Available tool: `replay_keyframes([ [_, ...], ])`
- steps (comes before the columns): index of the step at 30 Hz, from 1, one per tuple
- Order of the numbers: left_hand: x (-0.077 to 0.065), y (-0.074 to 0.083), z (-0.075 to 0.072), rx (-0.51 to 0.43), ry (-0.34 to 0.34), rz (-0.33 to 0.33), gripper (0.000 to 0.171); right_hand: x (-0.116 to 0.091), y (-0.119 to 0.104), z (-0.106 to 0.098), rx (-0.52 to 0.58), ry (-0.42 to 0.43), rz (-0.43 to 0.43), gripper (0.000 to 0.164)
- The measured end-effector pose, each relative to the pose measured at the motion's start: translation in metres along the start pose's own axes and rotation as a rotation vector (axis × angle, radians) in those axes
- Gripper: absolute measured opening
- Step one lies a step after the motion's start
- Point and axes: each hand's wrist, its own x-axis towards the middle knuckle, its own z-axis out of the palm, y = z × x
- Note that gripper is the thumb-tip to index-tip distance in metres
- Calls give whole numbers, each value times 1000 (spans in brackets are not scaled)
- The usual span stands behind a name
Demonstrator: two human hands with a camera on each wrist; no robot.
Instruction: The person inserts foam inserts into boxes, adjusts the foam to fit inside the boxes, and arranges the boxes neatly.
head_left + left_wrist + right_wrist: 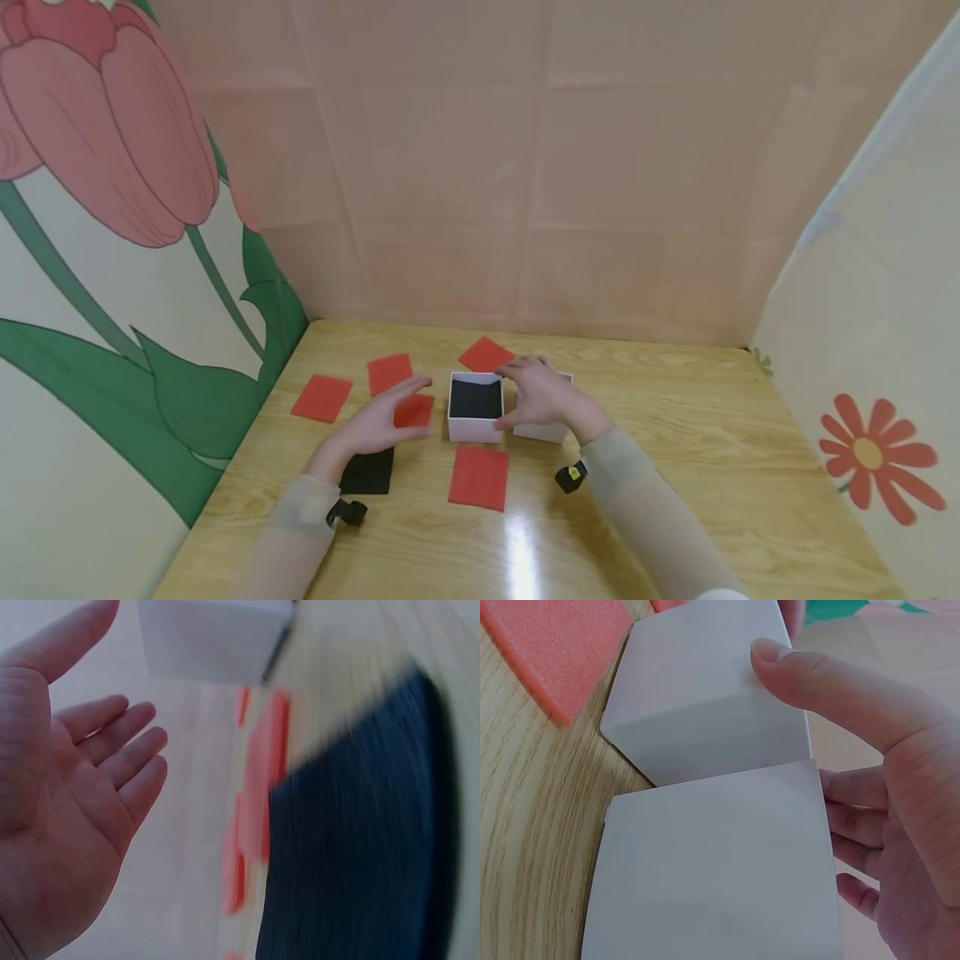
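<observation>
Two white boxes stand side by side: the left box [475, 431] has a black foam square [476, 400] inside it, and the right box [542, 432] is partly covered by my right hand [543, 393]. That hand holds the left box by its right side, thumb [802, 671] on the front wall and fingers reaching round behind. My left hand [375, 423] hovers to the left with its fingers spread, holding nothing. Near it are a red foam square [416, 411] and a black foam square [371, 475], both partly hidden by the hand or wrist.
More red foam squares lie about: one at the far left [321, 397], another behind the left hand [389, 372], one behind the boxes [484, 354] and one in front [478, 478]. The wooden table [675, 433] meets fabric-covered walls at its back and sides.
</observation>
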Motion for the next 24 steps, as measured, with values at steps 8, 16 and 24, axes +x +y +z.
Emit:
replay_keyframes([
  [8, -44, -21, -22, 116, -78, -8, 82, -1, -1, 0, -1, 2, -10, 93],
  [16, -73, -38, -26, 142, -145, -82, 100, -2, -2, -2, -9, -5, -16, 94],
  [24, -85, -44, -23, 202, -159, -116, 114, -2, -1, -1, -15, 5, -15, 94],
])
